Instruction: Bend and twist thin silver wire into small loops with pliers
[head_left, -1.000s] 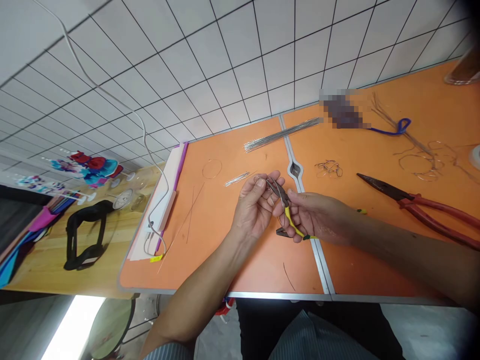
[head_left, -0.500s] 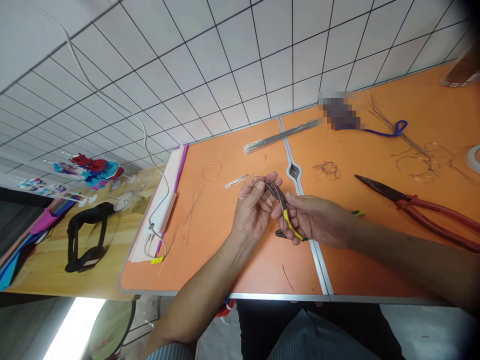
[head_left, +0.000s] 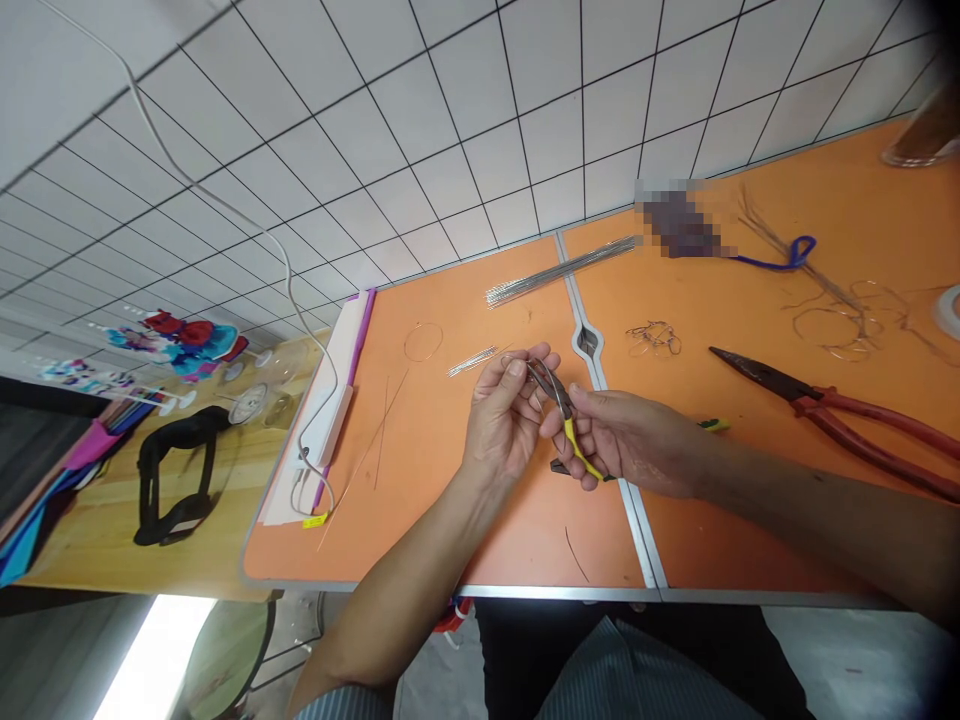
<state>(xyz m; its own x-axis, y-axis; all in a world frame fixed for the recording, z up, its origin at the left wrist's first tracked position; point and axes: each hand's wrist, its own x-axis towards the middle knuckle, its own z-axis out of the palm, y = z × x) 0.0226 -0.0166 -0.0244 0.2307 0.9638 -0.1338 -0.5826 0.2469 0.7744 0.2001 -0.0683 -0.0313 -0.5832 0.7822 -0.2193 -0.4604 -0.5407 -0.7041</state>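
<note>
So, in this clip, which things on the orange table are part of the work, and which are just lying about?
In use: right hand gripping yellow-handled steel pliers; left hand at their jaws.

Lying about: long-nosed pliers with red handles; a bundle of straight silver wires; a small tangle of bent thin wire.

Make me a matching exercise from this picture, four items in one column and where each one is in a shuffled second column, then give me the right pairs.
Items:
1. Yellow-handled pliers
2. Red-handled long-nose pliers
3. Bundle of straight steel wires
4. Blue cord

Places:
A. Lying on the orange right panel, tips pointing left
B. Looped beside a blurred patch
C. Held between the left hand and right hand
D. Lying across the table's central seam

Pairs: 1-C, 2-A, 3-D, 4-B
</note>
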